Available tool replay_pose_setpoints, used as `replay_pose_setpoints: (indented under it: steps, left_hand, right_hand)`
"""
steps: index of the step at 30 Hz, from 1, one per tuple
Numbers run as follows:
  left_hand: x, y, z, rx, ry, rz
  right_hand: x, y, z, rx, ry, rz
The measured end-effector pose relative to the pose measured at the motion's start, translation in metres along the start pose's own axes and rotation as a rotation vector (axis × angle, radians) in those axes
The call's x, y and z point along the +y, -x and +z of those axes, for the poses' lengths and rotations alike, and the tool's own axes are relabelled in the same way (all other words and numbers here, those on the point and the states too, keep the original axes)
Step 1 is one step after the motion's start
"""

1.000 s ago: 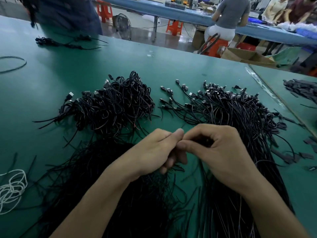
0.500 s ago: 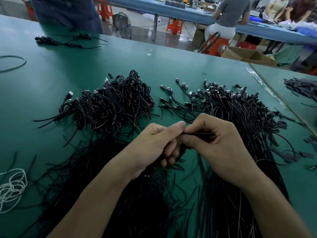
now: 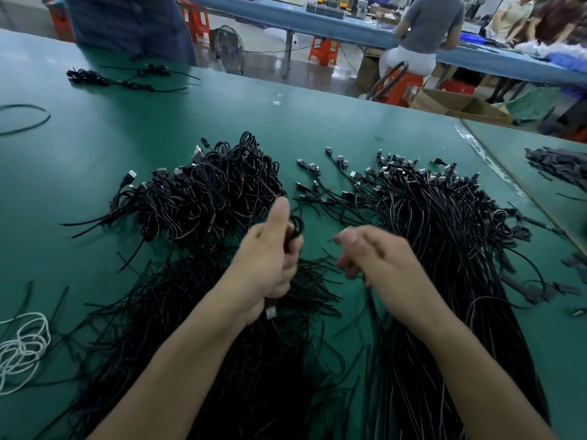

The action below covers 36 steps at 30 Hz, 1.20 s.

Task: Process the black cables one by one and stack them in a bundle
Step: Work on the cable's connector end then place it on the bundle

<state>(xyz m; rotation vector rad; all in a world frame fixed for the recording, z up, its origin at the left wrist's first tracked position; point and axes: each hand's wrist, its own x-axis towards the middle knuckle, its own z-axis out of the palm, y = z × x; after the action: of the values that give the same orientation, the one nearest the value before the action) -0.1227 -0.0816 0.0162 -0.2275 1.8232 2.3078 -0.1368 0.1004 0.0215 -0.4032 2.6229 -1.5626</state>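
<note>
Black coiled cable (image 3: 297, 225) clasped in left grip (image 3: 266, 265), right grip (image 3: 378, 262) blurred, its state untellable, piles (image 3: 206, 192) on green tabletop (image 3: 95, 154)

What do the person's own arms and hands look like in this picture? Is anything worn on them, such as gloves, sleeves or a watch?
Both are bare. The left hand and right hand wear no gloves, and no ring shows, though the right hand is blurred. The left forearm and right forearm show no sleeve, watch or band up to the picture's edge.
</note>
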Motion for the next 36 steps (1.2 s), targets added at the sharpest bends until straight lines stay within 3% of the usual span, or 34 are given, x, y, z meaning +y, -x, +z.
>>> replay_pose_setpoints:
  steps: [4,8,13,24,30,32,36]
  left_hand:
    - [0.001,-0.005,-0.007,0.102,0.147,0.089]
    - [0.0,-0.005,-0.006,0.151,0.095,0.147]
    - [0.0,-0.005,-0.007,0.206,0.045,0.182]
    - [0.003,0.001,0.0,0.16,-0.077,0.127]
    - [0.005,0.008,0.012,-0.032,-0.115,0.139]
    - [0.005,0.01,0.016,-0.075,-0.065,0.172]
    - [0.008,0.014,0.02,-0.073,0.026,0.256]
  right_hand:
    - [0.032,0.005,0.018,-0.226,0.509,0.146]
    - [0.045,0.008,0.033,-0.194,0.659,0.158]
    - [0.042,0.009,0.032,-0.189,0.593,0.169]
    - [-0.003,0.018,-0.011,-0.072,0.545,0.099]
    - [-0.029,0.016,-0.005,0.251,0.117,-0.076]
    - [-0.035,0.017,0.009,0.245,0.035,-0.111]
    - [-0.04,0.023,0.025,0.192,0.172,-0.229]
